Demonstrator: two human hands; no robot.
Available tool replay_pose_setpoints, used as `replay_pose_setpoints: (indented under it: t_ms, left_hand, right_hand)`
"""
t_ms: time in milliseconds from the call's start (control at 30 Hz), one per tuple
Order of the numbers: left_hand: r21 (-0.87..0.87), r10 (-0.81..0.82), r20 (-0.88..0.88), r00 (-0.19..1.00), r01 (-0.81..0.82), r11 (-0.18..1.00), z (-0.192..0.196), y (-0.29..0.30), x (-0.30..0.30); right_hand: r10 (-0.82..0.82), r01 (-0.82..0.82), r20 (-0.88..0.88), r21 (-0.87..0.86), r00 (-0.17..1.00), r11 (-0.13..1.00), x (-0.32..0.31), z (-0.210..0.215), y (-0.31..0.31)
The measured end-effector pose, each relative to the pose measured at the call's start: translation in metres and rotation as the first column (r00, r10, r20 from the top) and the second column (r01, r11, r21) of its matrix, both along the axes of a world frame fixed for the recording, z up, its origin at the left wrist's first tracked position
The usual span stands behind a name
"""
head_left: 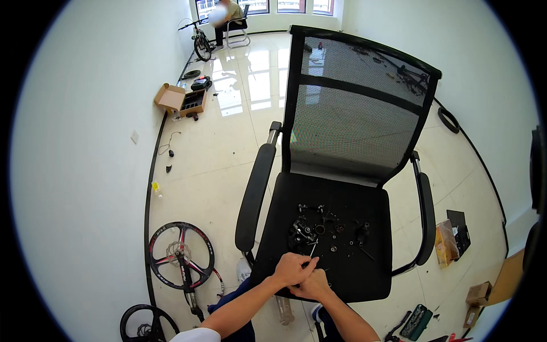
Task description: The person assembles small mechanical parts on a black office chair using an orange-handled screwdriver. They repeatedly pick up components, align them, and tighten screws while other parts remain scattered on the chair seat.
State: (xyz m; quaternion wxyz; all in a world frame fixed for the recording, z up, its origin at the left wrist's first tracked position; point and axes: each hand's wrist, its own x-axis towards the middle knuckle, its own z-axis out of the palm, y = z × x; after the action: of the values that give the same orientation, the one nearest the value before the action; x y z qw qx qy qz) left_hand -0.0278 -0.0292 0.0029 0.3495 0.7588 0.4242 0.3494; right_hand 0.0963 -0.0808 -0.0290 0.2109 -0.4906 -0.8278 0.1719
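My left hand (293, 269) and my right hand (314, 285) are pressed close together at the front edge of a black chair seat (359, 279). Both have curled fingers, and whatever lies between them is hidden. Just beyond the left fingertips shows a thin silver metal rod (314, 247); whether it is held or lies on the seat I cannot tell. Past it, a cluster of dark and silver metal parts (302, 229) is spread on the seat, with a round ring (319, 229), small nuts and washers nearby. Farther right are a black part (363, 232) and a thin dark rod (366, 253).
Armrests (254, 196) and a mesh backrest (353, 125) frame the seat. On the floor at left lie a three-spoke wheel with a fork (183, 259) and another wheel (128, 328). A green tool case (417, 322) and cardboard boxes (478, 293) are at right. Someone sits far back by a bicycle (201, 45).
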Motion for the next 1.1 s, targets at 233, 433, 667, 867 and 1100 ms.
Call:
replay_pose_setpoints:
  t_ms: [233, 433, 667, 867, 1100]
  left_hand:
    - [0.032, -0.043, 0.085, 0.995, 0.04, 0.999, 0.001, -0.001, -0.004]
    - [0.06, -0.069, 0.125, 0.99, 0.062, 0.996, -0.001, 0.01, -0.003]
    - [-0.801, 0.4, 0.378, 0.835, 0.079, 0.593, 0.006, 0.036, -0.009]
    - [-0.846, 0.455, 0.523, 0.721, 0.505, 0.172, 0.007, 0.038, -0.012]
    - [-0.876, 0.412, 0.48, 0.775, 0.451, 0.172, 0.009, 0.038, -0.001]
  right_hand:
    - [-0.013, 0.014, 0.02, -0.058, 1.0, 0.998, -0.001, 0.008, 0.0]
    - [-0.071, 0.072, -0.081, 0.004, 0.994, 0.997, -0.004, 0.019, 0.006]
    - [-0.09, 0.141, -0.177, 0.308, 0.98, 0.941, -0.006, 0.051, 0.02]
    - [-0.194, 0.282, -0.527, 0.091, 0.827, 0.955, -0.002, 0.059, 0.017]
    - [-0.131, 0.307, -0.531, 0.259, 0.837, 0.916, -0.002, 0.047, 0.018]
